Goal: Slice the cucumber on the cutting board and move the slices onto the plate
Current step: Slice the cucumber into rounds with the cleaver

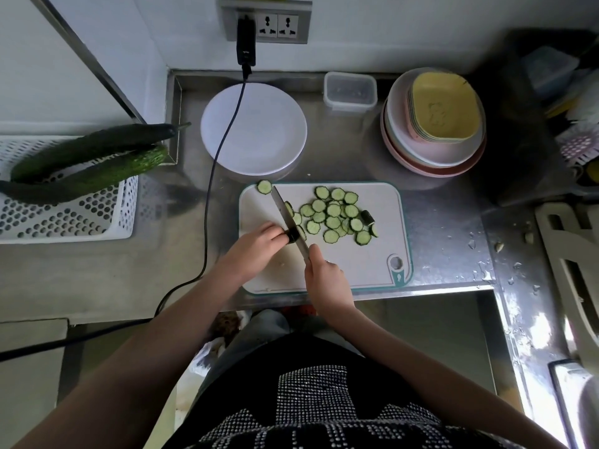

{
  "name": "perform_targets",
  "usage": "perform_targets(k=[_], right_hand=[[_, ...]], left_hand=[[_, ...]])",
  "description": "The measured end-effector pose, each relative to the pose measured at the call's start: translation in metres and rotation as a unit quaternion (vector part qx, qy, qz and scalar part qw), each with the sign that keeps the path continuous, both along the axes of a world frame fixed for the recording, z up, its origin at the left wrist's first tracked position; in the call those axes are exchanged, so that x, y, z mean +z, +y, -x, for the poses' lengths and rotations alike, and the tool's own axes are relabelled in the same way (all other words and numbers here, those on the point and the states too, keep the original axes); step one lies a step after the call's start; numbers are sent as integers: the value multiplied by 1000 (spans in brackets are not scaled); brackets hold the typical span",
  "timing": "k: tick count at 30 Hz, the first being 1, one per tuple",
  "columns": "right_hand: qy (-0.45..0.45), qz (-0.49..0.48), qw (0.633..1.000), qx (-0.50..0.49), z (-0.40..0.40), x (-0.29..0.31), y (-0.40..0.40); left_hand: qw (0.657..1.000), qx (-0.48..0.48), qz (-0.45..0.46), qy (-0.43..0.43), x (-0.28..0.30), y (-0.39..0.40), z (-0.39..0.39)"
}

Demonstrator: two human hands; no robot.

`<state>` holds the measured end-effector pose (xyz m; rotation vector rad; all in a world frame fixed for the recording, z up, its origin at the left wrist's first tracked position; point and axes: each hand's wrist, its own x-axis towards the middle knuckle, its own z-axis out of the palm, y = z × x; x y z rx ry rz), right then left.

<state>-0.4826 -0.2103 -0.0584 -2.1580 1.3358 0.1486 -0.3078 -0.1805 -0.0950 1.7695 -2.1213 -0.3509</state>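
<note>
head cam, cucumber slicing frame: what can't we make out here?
- Cucumber stub: mostly hidden by the left hand and knife; remaining length unclear.
- Knife handle: covered by the right hand.
- Container: contents too blurred.
- Items at the right edge: dark, cut off.
- Label above the socket: cut by the top edge.
</note>
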Motion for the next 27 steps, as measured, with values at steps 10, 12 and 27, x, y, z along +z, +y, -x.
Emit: perform_targets(k=[10,12,27], right_hand=[[-11,-3,1000,2,-2,1,1],[-1,-2,1000,8,-3,0,2],[21,-33,999,6,-6,0,-1]], left_hand=[[1000,8,3,12,-4,0,0],[1000,11,3,11,-4,0,-1],[1000,4,18,13,-3,-1,0]])
